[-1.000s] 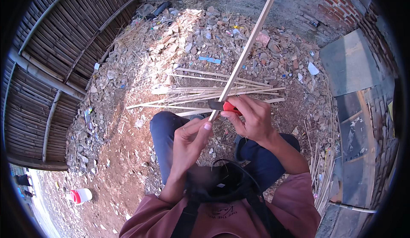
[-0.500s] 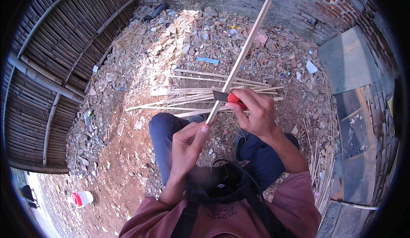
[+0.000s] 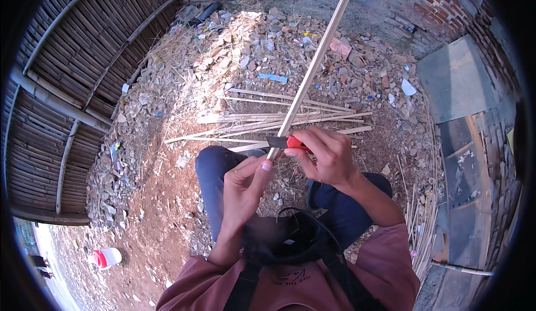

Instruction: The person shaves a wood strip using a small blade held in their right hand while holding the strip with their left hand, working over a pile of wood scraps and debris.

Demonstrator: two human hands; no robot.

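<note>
Bamboo strip (image 3: 312, 71), long, pale, flat-sided, slanting up from lap over rubble-strewn dirt; lower end pinched in left hand (image 3: 245, 182). Split bamboo slats (image 3: 279, 124) lying loose just beyond knees. Right hand (image 3: 326, 154) closed around red-handled knife (image 3: 285, 142), dark blade against strip. Small white tub with red lid (image 3: 106, 257) far lower left.
</note>
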